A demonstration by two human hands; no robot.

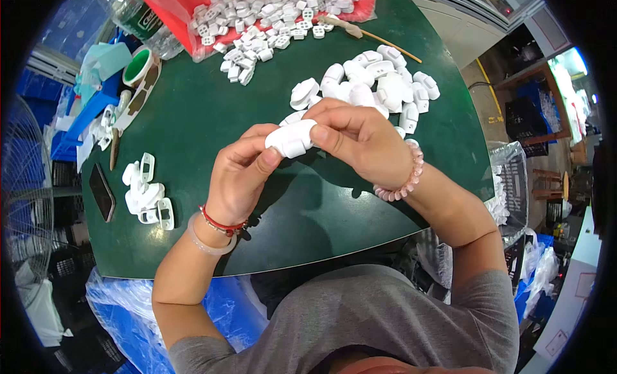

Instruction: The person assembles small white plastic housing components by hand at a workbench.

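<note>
Over the middle of the green table [212, 117], I hold one white oval plastic part [290, 139] with a raised block on its lower side. My left hand [241, 168] grips its left end between thumb and fingers. At the other end, my right hand [360, 142] pinches it with thumb and forefinger. Just beyond my right hand lies a pile of similar white oval parts [392, 90]. Several white pieces with openings [151, 195] lie on the table to the left of my left hand.
A red tray [172, 14] full of small white block pieces [257, 20] stands at the far side, some spilling onto the table. Beside it lie a thin wooden stick [392, 47], a bottle [138, 17] and a green-cored tape roll [138, 69]. A phone [101, 193] rests near the left edge.
</note>
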